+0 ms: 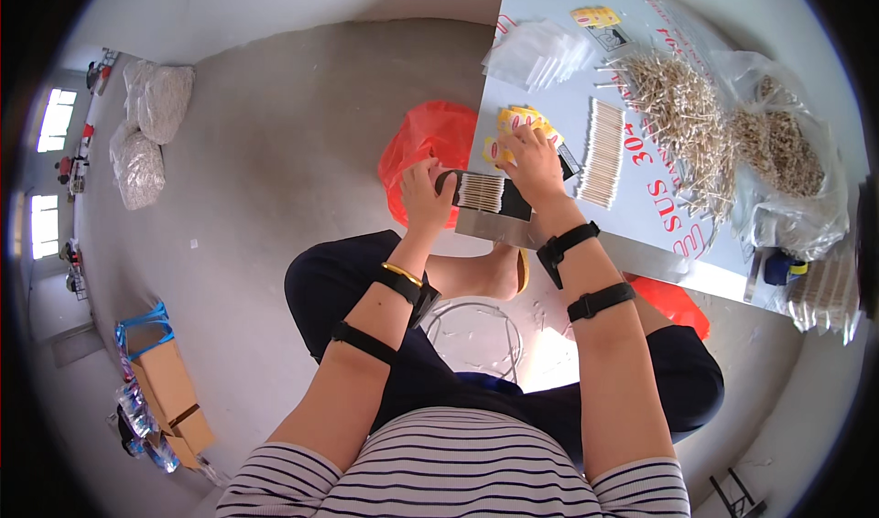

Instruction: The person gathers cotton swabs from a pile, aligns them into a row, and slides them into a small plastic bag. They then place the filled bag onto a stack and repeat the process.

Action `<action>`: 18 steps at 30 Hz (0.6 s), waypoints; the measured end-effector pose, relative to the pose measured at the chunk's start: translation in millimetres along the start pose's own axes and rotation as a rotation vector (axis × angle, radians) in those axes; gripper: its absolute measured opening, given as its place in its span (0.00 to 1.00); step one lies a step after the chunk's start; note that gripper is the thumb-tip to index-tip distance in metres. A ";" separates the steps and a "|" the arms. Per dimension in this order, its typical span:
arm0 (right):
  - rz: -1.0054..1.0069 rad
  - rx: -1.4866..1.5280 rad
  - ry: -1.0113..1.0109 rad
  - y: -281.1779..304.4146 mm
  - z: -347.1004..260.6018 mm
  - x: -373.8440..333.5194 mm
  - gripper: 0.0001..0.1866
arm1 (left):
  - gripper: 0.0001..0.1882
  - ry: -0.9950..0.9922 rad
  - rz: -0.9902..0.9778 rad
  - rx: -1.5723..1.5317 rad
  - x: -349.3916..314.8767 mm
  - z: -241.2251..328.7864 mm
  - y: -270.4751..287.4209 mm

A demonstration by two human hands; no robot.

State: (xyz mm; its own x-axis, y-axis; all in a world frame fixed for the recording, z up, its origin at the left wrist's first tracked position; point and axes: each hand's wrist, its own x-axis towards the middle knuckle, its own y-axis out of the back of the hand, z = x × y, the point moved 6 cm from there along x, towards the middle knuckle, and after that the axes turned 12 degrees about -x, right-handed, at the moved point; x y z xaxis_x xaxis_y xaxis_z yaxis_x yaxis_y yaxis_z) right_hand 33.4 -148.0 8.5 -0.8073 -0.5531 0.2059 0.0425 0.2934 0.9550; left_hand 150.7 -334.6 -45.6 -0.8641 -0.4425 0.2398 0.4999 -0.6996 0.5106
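Note:
My left hand [427, 199] is closed on the left end of a black strip [518, 206] at the table's near left corner, its thumb on top. A short row of cotton swabs [481, 192] lies side by side across that strip. Just beyond it, my right hand [536, 163] has its fingers pinched at a small yellow card [497, 150]. More yellow cards [531, 118] lie fanned out behind those fingers. Right of my right hand, a long neat row of cotton swabs [602, 154] rests on the table, beside a big loose heap of swabs [682, 120].
Clear plastic bags [540, 53] are stacked at the table's far left, near another yellow card pile [595, 16]. An open clear bag of swabs [783, 147] stands at the right. A red plastic bag [417, 143] hangs by the left edge. Cardboard boxes [165, 381] stand on the floor.

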 end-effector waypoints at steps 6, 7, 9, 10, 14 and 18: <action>0.225 -0.196 0.275 3.7 -6.1 -9.5 0.07 | 0.26 0.099 0.007 -0.109 -14.0 7.4 -1.4; 0.275 -0.258 0.328 4.9 -9.6 -10.9 0.05 | 0.26 0.075 0.007 -0.109 -14.7 10.6 0.4; 0.306 -0.275 0.361 5.8 -10.1 -9.9 0.04 | 0.25 0.053 0.010 -0.111 -15.3 15.1 5.1; 0.338 -0.290 0.389 7.4 -11.2 -10.1 0.03 | 0.25 0.066 0.016 -0.141 -15.1 15.7 8.4; 0.265 -0.310 0.417 2.5 -3.4 -10.9 0.03 | 0.25 0.034 0.039 -0.172 -10.3 29.2 17.1; 0.242 -0.263 0.395 9.5 -1.5 -5.7 0.05 | 0.25 -0.020 0.050 -0.184 -5.0 45.9 23.3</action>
State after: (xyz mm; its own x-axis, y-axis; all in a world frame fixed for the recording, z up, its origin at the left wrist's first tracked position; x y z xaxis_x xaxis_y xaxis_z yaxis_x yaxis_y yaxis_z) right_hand 39.2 -143.3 16.7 -0.4747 -0.7603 0.4434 0.3870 0.2721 0.8810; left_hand 164.0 -322.9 3.0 -0.8383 -0.4692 0.2778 0.5425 -0.7689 0.3383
